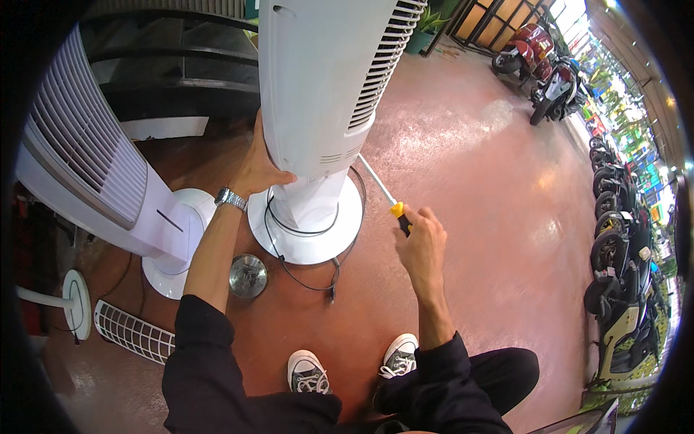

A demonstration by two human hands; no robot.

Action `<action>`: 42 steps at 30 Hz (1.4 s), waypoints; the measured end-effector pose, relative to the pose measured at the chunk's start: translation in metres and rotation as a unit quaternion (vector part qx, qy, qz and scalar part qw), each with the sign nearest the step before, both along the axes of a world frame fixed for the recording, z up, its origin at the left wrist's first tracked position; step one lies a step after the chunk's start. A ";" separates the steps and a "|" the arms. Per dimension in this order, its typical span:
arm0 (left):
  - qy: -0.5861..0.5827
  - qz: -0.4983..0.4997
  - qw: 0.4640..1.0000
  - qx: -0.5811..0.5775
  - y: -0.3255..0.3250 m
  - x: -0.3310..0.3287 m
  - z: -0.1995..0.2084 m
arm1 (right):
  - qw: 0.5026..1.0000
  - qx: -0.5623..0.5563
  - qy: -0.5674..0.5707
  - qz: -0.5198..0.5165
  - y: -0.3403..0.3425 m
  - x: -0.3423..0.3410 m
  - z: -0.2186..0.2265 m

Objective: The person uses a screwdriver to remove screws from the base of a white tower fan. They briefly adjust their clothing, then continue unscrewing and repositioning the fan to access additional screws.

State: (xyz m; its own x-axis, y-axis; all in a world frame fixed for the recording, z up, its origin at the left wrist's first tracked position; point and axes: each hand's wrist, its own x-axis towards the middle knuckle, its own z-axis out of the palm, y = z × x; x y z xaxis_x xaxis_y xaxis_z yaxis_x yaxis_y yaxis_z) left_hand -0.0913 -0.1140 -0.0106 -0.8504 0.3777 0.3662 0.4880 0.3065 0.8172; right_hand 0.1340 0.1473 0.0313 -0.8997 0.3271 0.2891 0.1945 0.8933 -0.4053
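A white tower fan [318, 87] stands upright before me on its round white base [302, 249], with vent slots down its right side. My left hand [264, 165] wraps round the lower left of its body, thumb across the front. In my right hand [425, 244] is a screwdriver [397, 209] with a yellow and black handle. Its shaft points up and left to the fan's lower right edge; whether the tip touches cannot be made out. A black power cord [283, 262] loops round the base, its plug lying on the floor.
Left of me stands a second tower fan [155, 210]. A small round metal dish [235, 283] sits on the floor near my left forearm, beyond a white grid panel [134, 329] and a white round stand [78, 307]. Motorcycles [611, 249] line the right side; a potted plant [426, 32] stands far back.
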 end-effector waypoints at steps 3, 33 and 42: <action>-0.002 0.021 0.998 0.051 0.003 0.008 -0.010 | 0.998 0.047 0.039 -0.003 -0.006 0.005 -0.005; -0.503 -0.117 0.771 0.372 0.152 0.095 -0.002 | 0.909 -0.392 0.111 -0.088 -0.008 0.038 -0.015; -0.472 -0.109 0.795 0.364 0.150 0.093 -0.012 | 0.959 -0.149 0.242 0.003 -0.024 0.045 -0.039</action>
